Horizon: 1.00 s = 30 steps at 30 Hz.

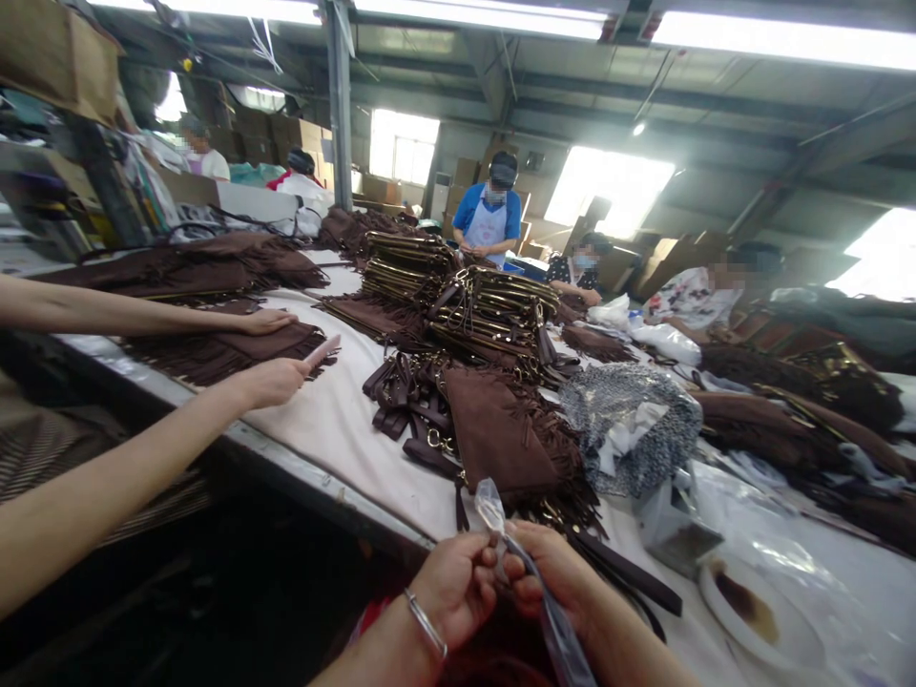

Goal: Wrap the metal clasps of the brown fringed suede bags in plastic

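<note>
- Pinching a long, translucent plastic sleeve (555,620) between fingertips, the left hand (454,582) is near the right hand (544,571), which also pinches it.
- Just beyond both hands lies a dark brown, fringed, suede-like bag (501,429).
- Right of the right hand sits a round white dish (793,637), stained brown.

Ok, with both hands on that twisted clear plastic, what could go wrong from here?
The thin, twisted clear plastic pinched between the left hand and right hand might tear or slip. The shiny silver metal bangle behind the left hand could snag on the dark brown fringed bag just beyond. The flat dark brown strap lies close to the round white dish with a brown patch, so it could pick up a stain if pushed over.
</note>
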Each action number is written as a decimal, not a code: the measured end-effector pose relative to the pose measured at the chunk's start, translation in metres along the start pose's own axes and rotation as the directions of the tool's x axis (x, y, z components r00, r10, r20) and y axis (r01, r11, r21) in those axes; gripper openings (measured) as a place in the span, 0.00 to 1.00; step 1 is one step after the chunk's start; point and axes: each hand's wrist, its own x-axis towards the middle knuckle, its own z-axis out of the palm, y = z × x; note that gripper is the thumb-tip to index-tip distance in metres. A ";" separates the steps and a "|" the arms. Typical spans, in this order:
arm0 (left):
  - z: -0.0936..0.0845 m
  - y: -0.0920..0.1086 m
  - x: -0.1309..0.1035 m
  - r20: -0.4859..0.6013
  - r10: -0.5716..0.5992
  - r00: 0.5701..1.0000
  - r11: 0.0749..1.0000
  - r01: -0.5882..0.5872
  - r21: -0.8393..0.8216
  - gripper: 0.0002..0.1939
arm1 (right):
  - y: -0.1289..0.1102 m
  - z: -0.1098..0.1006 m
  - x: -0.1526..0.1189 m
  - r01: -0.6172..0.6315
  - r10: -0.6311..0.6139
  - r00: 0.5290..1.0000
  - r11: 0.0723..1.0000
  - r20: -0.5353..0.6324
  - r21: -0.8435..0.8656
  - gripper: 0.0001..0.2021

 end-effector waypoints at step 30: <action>-0.007 -0.016 -0.004 -0.097 0.647 0.757 0.620 -0.447 0.645 0.09 | 0.030 0.005 0.010 0.417 -0.517 0.837 0.815 -0.180 -0.403 0.29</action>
